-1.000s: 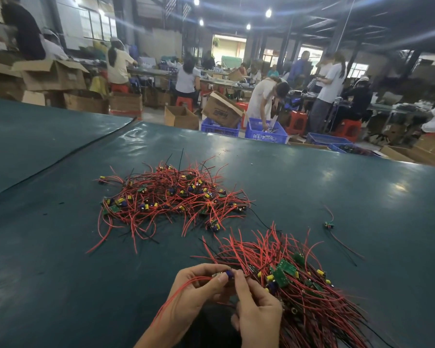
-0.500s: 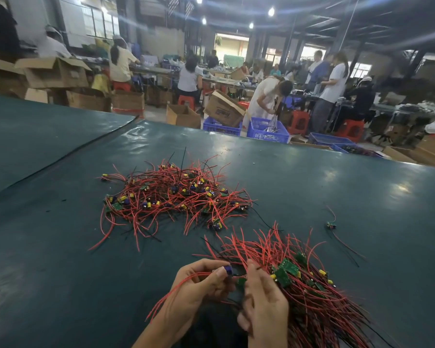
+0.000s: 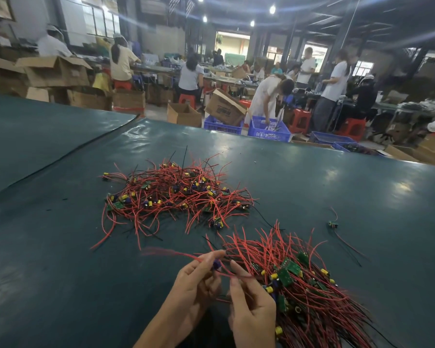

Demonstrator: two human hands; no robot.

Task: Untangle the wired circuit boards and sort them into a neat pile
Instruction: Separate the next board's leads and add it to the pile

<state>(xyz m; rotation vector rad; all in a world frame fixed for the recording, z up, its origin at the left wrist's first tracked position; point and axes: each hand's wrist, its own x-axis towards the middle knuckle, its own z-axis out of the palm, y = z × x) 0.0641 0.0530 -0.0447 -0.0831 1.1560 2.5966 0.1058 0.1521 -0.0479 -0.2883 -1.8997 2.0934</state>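
A tangled heap of small green circuit boards with red wires (image 3: 176, 197) lies in the middle of the dark green table (image 3: 60, 259). Nearer, at the right, a sorted pile of boards (image 3: 304, 280) lies with its wires roughly parallel. My left hand (image 3: 196, 282) pinches one wired board (image 3: 216, 264) by its blue part, its red wires blurred and sweeping out to the left. My right hand (image 3: 251, 305) pinches the same board's red wire just right of it, at the pile's left edge.
One stray wired board (image 3: 333, 224) lies alone at the right. Beyond the table's far edge stand blue crates (image 3: 269, 126), cardboard boxes (image 3: 183, 114), red stools and several people at other benches. A seam (image 3: 86, 144) runs across the table's left.
My hands have lifted the held board slightly, and its red wires have swung from hanging below my left hand to sweeping out leftward. The camera has tilted down a little.
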